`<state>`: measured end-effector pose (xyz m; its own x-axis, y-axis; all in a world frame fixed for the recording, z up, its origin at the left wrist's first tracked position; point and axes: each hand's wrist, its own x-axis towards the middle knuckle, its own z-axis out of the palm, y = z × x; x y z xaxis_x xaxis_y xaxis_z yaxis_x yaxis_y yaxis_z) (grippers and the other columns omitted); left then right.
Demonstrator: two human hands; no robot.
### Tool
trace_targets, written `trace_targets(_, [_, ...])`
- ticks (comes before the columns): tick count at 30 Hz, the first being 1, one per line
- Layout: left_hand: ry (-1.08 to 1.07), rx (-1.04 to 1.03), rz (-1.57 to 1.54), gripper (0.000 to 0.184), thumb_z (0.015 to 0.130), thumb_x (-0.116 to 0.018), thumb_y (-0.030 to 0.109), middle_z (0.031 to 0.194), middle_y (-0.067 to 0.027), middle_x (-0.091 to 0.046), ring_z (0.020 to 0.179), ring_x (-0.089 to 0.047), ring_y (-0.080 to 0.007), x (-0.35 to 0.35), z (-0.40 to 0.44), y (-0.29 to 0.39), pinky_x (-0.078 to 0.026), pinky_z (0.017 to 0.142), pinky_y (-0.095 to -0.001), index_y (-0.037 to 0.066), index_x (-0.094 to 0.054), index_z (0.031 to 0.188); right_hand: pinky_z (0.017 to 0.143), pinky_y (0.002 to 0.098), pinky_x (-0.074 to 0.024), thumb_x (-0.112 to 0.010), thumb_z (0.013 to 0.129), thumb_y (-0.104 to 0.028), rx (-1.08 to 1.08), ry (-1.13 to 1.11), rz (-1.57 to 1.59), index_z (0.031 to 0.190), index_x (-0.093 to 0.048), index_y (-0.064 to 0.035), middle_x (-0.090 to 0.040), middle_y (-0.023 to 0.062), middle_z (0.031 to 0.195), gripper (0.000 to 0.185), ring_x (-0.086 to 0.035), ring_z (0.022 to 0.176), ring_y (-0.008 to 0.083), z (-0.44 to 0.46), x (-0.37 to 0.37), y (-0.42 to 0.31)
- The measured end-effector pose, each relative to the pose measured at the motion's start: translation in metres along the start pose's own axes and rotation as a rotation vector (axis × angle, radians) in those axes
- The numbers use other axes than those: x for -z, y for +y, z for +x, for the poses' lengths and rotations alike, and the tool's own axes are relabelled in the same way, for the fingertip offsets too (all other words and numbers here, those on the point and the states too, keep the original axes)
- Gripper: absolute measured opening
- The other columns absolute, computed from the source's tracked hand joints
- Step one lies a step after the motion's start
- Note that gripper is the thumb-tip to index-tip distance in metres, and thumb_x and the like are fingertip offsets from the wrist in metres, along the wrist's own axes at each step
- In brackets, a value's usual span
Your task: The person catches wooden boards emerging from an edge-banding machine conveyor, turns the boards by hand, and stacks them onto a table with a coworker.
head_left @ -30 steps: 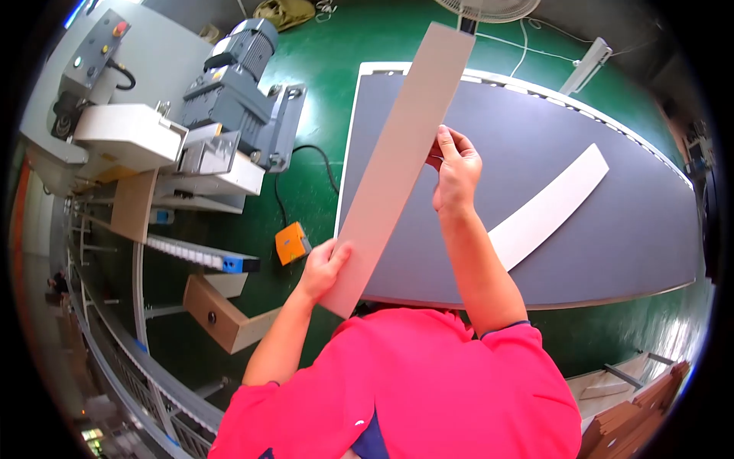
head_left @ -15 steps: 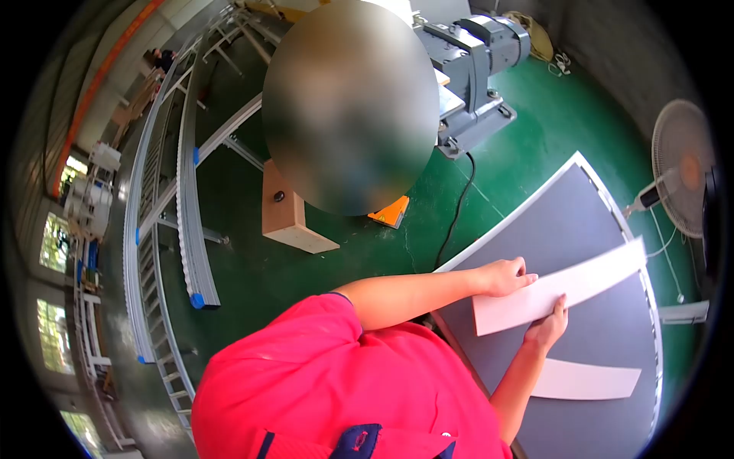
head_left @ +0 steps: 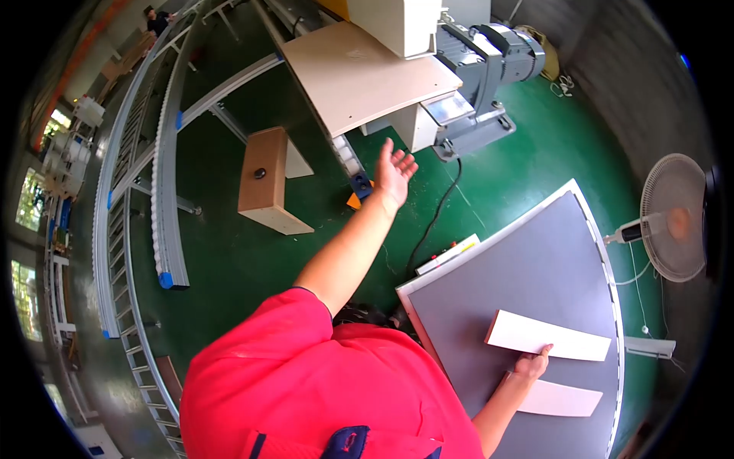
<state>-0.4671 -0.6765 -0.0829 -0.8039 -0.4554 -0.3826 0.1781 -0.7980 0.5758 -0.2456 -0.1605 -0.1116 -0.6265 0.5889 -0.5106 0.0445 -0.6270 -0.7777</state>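
My left hand (head_left: 393, 174) reaches out over the green floor with its fingers spread and nothing in it. It is just short of a wooden worktop (head_left: 359, 73) by a machine. My right hand (head_left: 531, 364) grips the lower edge of a white curved panel (head_left: 547, 336), its thumb on top and the other fingers hidden underneath. That panel is over a grey-topped table (head_left: 474, 298); whether it rests on the surface I cannot tell. A second pale curved panel (head_left: 562, 398) lies on the table below my right hand.
A grey motor unit (head_left: 489, 57) stands behind the worktop. On the floor are a wooden box-like piece (head_left: 264, 180) and a black cable (head_left: 436, 222). Long metal roller rails (head_left: 164, 191) run along the left. A fan (head_left: 674, 218) stands at the right, beyond the table.
My left hand has let go of the white panel and swung up and left toward the worktop. The panel, still in my right hand, has moved down and tilted the other way.
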Motion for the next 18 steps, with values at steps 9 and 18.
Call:
trace_targets(9, [-0.120,-0.107,-0.304,0.063,0.091,-0.067,0.046,0.145,-0.0045,-0.048,0.135,-0.042,-0.0248,-0.019,0.030,-0.008,-0.033,0.115,-0.0431,0.012,-0.049,0.140,0.081,0.0527,-0.0532,-0.066,0.093,-0.038,0.137,0.157,-1.728,0.113,-0.060,0.0054,-0.066,0.0237,0.113,0.048,-0.066,0.090,0.0384,-0.008,0.018,-0.060])
trace_targets(18, [-0.201,-0.127,-0.217,0.035,0.099,-0.057,0.014,0.134,-0.0125,-0.057,0.124,-0.056,-0.0218,-0.011,-0.055,-0.059,-0.047,0.106,-0.0343,-0.002,-0.053,0.130,0.117,0.0629,-0.0155,-0.055,0.096,-0.053,0.625,0.035,-1.963,0.146,-0.049,-0.0178,-0.031,0.0127,0.160,0.061,-0.022,0.149,0.0365,-0.044,-0.063,-0.001])
